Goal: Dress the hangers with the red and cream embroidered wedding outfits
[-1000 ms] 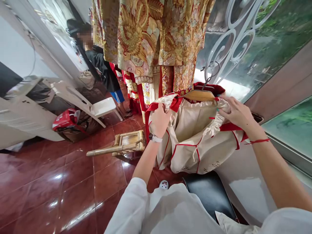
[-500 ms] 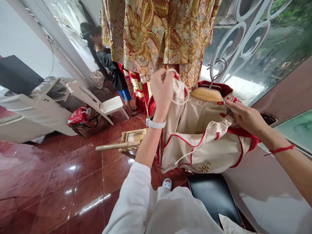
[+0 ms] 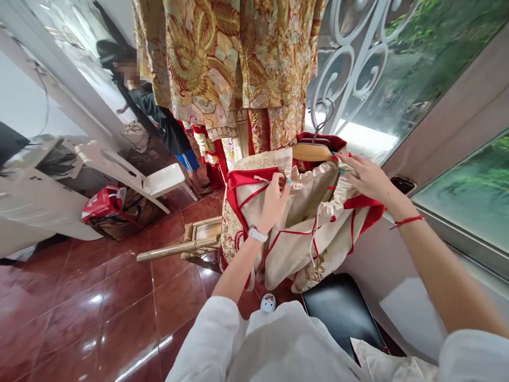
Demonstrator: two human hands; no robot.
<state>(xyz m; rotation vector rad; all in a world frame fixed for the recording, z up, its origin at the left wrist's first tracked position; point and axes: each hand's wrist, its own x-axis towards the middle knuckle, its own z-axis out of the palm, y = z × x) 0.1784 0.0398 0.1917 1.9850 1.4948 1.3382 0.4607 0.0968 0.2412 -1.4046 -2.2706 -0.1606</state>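
A cream skirt [image 3: 296, 241] with red trim and a gathered drawstring waistband hangs from a wooden hanger [image 3: 312, 153]. My left hand [image 3: 274, 201] is closed on the left part of its waistband, below the hanger's left end. My right hand [image 3: 368, 178] is closed on the waistband at the right, its fingertips close to the hanger's right end. Between the hands the skirt's cream lining lies open to view. A loose drawstring [image 3: 314, 239] dangles down the front. Gold embroidery shows near the hem.
Gold embroidered garments [image 3: 234, 58] hang behind. White scroll ironwork [image 3: 350, 63] stands before the window. Below are a black seat [image 3: 338, 307] and a bamboo chair [image 3: 199, 239]. At left, a person [image 3: 163, 111] is near a white plastic chair [image 3: 165, 180] and a red bag [image 3: 105, 204].
My left hand has come down from its raised position, and the left side of the skirt is now spread out flatter. My right hand stays by the hanger's right end. The view has shifted right.
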